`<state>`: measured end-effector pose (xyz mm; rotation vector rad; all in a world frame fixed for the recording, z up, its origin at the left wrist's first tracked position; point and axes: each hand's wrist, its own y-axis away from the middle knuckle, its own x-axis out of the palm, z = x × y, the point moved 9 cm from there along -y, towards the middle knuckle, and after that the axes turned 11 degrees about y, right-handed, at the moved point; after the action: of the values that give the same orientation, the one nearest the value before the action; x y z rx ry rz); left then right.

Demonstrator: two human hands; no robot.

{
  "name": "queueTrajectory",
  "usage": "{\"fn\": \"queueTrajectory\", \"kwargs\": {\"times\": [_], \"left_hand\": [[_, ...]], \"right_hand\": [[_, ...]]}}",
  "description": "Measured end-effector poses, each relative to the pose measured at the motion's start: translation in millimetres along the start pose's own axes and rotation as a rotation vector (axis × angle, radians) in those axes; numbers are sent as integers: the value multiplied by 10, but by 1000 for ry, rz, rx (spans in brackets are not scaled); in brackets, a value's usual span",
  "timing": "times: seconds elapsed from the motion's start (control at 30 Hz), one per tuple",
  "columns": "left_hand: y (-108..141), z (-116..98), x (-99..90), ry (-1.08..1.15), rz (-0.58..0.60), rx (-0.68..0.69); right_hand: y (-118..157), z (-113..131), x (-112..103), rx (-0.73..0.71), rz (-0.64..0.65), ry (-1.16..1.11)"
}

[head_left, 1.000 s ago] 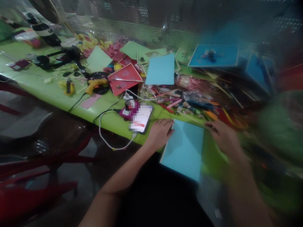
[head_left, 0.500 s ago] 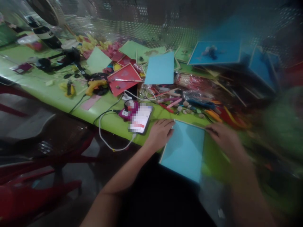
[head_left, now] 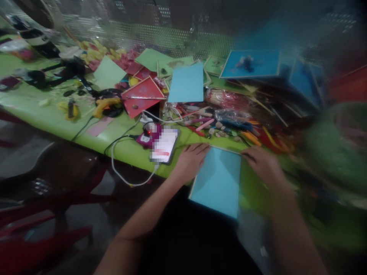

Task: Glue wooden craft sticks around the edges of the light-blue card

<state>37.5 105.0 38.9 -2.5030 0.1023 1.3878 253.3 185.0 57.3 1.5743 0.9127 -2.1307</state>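
A light-blue rectangular board [head_left: 218, 179] with a pale strip along its edges lies over the table's near edge, its lower end sticking out above a dark-clothed lap. My left hand [head_left: 193, 158] holds its upper left corner, the fingers laid together along the edge. At the upper right corner my right hand [head_left: 256, 158] is closed, thumb and fingers pinching the border; this hand is partly blurred. Left of my left hand lies a phone [head_left: 166, 147] with a lit, pixelated screen, against a purple power strip [head_left: 146, 139].
Behind the board lie pens and small stones [head_left: 220, 131]. Another light-blue sheet [head_left: 186, 82], red boards [head_left: 143, 95] and a dark-blue board [head_left: 250, 65] are further back. Yellow-handled glue guns [head_left: 107, 107] and a black stand [head_left: 71, 72] are left. A white cable [head_left: 122, 179] loops off the edge.
The view has shifted slightly, so most things appear further left. Both hands keep their places at the board's upper corners.
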Motion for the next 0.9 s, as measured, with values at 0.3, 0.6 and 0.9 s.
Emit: {"fn": "queueTrajectory", "kwargs": {"times": [0.3,0.6,0.9], "left_hand": [[-28,-6,12,-35,24,-1],[-24,-2,30,-44,12,17],[-18,-4,39,-53,20,23]], "right_hand": [[-1,-113,-13,133,49,39],[-4,-100,-36,138,37,3],[-29,-71,-22,132,57,24]]}}
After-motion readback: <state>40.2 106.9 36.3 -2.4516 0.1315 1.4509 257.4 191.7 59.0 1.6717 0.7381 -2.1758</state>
